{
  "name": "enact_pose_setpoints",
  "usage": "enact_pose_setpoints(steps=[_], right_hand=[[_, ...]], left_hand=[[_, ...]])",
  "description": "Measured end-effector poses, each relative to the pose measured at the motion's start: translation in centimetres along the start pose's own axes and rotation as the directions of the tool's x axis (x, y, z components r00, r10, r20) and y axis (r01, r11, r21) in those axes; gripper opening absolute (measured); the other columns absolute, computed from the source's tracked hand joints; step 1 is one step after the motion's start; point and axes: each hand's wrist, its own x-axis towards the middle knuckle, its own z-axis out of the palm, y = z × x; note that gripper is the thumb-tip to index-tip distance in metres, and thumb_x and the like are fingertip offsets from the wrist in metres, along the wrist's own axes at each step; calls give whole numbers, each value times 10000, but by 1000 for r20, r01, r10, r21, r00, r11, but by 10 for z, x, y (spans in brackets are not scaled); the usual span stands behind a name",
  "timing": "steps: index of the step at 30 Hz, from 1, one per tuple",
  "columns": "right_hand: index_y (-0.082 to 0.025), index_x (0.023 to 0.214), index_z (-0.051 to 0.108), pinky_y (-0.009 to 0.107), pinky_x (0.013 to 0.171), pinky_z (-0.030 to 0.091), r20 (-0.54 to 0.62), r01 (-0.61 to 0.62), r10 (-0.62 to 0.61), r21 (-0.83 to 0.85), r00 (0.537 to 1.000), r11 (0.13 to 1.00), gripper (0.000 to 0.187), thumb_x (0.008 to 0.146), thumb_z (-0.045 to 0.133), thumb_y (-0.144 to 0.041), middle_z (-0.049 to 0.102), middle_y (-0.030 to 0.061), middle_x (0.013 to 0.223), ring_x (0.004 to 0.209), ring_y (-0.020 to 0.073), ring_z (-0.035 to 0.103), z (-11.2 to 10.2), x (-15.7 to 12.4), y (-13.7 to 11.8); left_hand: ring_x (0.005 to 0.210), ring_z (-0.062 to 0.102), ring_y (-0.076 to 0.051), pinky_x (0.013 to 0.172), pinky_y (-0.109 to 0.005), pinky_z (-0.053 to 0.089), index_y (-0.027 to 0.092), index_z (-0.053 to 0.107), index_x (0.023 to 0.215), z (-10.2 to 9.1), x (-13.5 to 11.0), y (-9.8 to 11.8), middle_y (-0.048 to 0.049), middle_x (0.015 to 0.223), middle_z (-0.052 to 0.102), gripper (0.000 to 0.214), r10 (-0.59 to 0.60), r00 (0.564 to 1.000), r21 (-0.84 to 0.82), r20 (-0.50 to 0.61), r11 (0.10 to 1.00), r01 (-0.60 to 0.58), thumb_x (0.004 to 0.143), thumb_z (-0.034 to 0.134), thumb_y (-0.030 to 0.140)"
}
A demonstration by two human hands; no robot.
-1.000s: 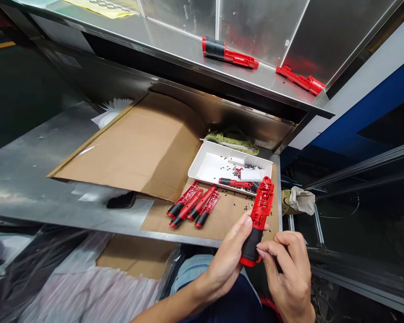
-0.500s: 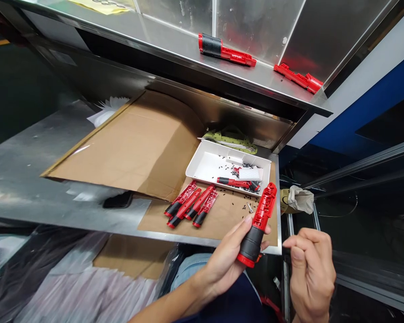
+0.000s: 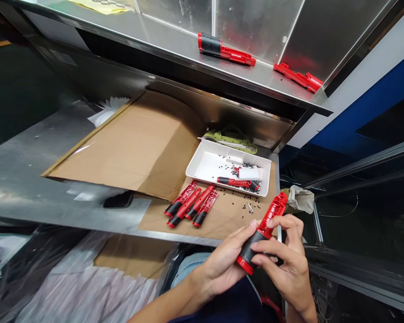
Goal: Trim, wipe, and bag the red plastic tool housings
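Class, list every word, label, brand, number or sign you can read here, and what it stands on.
No text can be read.
Yellow sheet: dark marks, cut off by the picture's edge, unreadable.
Black-and-red shelf part: faint pale mark, too small to read.
Held part: no legible text.

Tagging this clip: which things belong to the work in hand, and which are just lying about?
Apparently in the work:
red-and-black piece, in left hand, right hand touching
four similar pieces
white tray

Likely just lying about:
black phone-like object
green pouch
yellow sheet
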Motion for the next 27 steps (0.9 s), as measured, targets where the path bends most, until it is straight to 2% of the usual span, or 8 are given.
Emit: enact_pose_setpoints(steps=[2,4,7,10,12,18,22,27], right_hand=[[-282,855,740,556,976,429,55,-6,8,-45,998,999,94,889,658,-311,472,67,1363,1293,323,367,2,2,0],[-255,845,721,661,1045,331,63,-30,40,-152,997,988,122,903,617,-281,424,62,1468,1402,372,241,6,6,-2],[-213,1017,686,698,1063,289,-173,-134,74,-363,982,922,141,920,593,-254,497,132,1415,1432,381,195,12,12,-1],[-160,1167,636,660,1077,303,-460,-265,34,-449,887,853,261,938,589,-275,555,190,1348,1419,365,241,9,15,6],[-162,1168,634,645,1084,297,-523,-308,46,-427,851,850,255,956,560,-281,562,192,1347,1412,356,272,3,13,10],[-185,1153,602,663,1107,226,-373,-260,142,-288,917,922,238,976,504,-311,539,165,1375,1439,349,265,-2,0,3],[-207,1167,589,663,1099,236,-307,-243,168,-227,937,943,238,973,499,-311,512,145,1401,1438,349,258,5,-4,-7],[-197,1235,551,680,1079,267,-234,-186,137,-203,962,961,362,944,550,-412,482,168,1419,1435,386,244,15,-2,-18]], left_hand=[[654,592,-90,590,-166,462,122,752,894,-2,1,-1,-24,750,678,230,-31,999,26,-13,999,31,779,806,314],[731,624,-107,666,-170,486,118,756,905,-3,2,-4,-41,798,701,219,-27,1000,41,-12,999,28,775,810,286],[817,651,-168,750,-249,530,134,758,919,-5,3,-7,-63,844,718,245,-48,999,49,11,998,48,771,808,323],[858,644,-211,785,-389,576,147,746,946,-7,2,-5,-81,861,711,254,-95,995,45,4,994,95,854,715,382],[868,633,-212,818,-462,585,132,739,941,-8,1,-1,-96,852,704,262,-101,995,22,-4,995,101,917,633,371],[893,636,-209,842,-465,583,116,727,1008,-6,-3,7,-110,879,692,311,-116,993,-7,20,993,116,977,530,355],[910,651,-219,880,-438,558,131,724,1038,-9,-4,7,-95,879,705,306,-107,993,4,46,994,107,926,614,393],[773,647,-179,736,-305,550,161,735,1015,-11,-4,5,-84,877,719,298,-95,993,37,72,995,92,861,699,413]])
